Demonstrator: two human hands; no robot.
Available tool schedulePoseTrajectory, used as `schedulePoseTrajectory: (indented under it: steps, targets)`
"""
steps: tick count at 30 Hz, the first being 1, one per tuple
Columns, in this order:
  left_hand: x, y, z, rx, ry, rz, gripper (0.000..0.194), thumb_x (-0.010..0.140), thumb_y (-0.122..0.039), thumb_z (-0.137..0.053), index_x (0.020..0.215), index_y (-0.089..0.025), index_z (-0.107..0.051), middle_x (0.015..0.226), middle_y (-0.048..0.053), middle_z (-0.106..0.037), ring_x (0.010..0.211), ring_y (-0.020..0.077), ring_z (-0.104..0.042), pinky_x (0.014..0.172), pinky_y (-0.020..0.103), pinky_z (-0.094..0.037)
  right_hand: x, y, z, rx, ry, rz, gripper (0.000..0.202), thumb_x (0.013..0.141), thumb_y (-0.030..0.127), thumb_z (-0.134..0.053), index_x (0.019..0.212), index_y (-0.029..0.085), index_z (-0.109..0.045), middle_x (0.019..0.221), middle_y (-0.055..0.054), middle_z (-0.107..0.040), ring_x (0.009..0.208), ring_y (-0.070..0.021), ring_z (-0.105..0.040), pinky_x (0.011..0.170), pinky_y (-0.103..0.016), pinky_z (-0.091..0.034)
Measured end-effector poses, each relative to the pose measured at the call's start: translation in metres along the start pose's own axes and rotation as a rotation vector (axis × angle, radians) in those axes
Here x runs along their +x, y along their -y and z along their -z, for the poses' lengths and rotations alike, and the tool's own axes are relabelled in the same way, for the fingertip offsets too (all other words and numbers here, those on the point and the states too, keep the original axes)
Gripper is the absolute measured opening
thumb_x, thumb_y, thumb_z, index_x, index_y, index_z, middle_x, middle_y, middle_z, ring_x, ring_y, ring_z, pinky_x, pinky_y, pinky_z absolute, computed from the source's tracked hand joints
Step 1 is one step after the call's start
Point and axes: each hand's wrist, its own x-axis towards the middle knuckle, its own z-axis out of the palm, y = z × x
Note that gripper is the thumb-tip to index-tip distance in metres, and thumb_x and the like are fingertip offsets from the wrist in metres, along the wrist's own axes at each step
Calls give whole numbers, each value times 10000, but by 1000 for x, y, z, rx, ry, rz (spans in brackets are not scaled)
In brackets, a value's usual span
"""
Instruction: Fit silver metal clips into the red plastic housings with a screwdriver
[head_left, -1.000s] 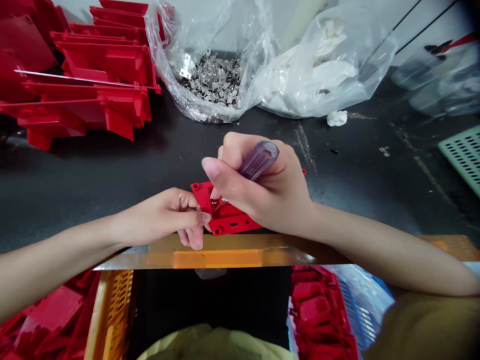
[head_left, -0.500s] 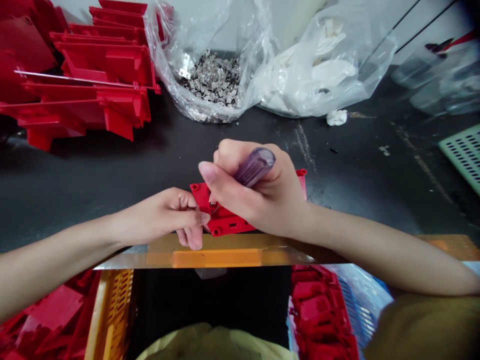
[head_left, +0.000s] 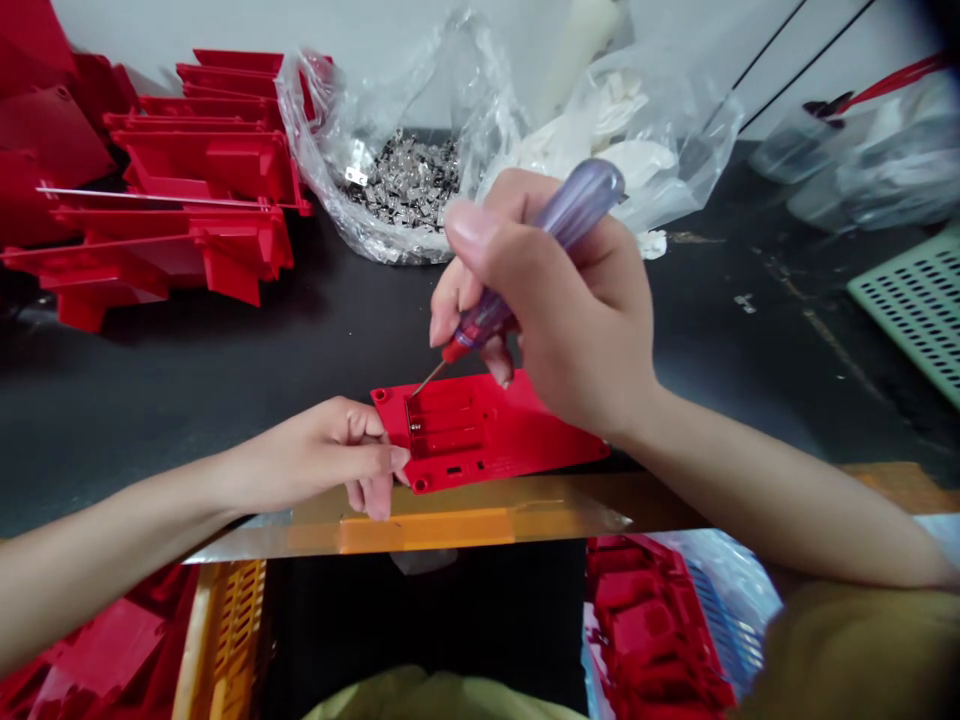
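Observation:
A red plastic panel [head_left: 517, 425] with a slotted battery compartment lies on the black table near its front edge. My left hand [head_left: 337, 455] pinches the panel's left end between thumb and fingers. A small metal spring contact [head_left: 415, 427] shows at the compartment's left wall. My right hand [head_left: 570, 290] is closed round the clear purple handle of a screwdriver [head_left: 487, 310], held tilted. Its thin tip comes down at the upper left corner of the compartment; whether it touches metal there I cannot tell.
Red panels [head_left: 202, 170] stand stacked at the back left. An open plastic bag [head_left: 390, 250] holds many small metal pieces. Another bag [head_left: 675, 150] with white contents stands beside it. A green perforated basket [head_left: 911, 310] is at right. Below the table edge are crates of red parts [head_left: 637, 620].
My right hand has lifted and tilted the screwdriver, so its shaft and the compartment now show. My left hand keeps its hold on the panel. The view has shifted slightly.

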Motion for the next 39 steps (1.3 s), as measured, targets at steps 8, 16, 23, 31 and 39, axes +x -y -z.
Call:
schedulePoseTrajectory:
  steps: [8,16,23,31,39]
  targets:
    - [0,4,2,-14,17,9,243,830,-310,-637,645,-155,-614,574,-21,-689,529,74,-605,556,158,-489,0,-9,8,4,285,-37,197,827,131,-512,645,178,-454,582,64,-487,476,-36,-459,435,-173,-368]
    - [1,2,1,53,25,-9,276,827,-342,-626,623,-157,-612,581,-12,-683,547,83,-602,590,175,-510,-2,-13,6,-138,390,40,298,898,216,-533,611,142,-506,548,78,-451,468,-16,-357,454,-179,-299]
    - [-1,2,3,60,8,-14,257,777,-371,-657,633,-161,-621,598,-7,-687,577,105,-623,609,204,-529,-1,-12,7,-246,484,137,243,911,221,-500,681,143,-499,637,71,-488,551,-17,-419,520,-151,-341]
    - [-1,-1,1,73,11,-24,243,761,-348,-628,590,-177,-612,588,-16,-683,577,110,-623,606,209,-528,1,-5,7,-430,492,221,241,869,236,-568,660,155,-482,568,99,-495,490,-8,-374,494,-145,-337]
    - [-1,1,1,71,8,-22,251,791,-377,-627,654,-169,-602,608,-6,-689,586,111,-631,616,216,-532,1,1,8,-425,475,164,320,925,235,-495,619,139,-487,527,102,-392,491,-1,-336,485,-135,-312]
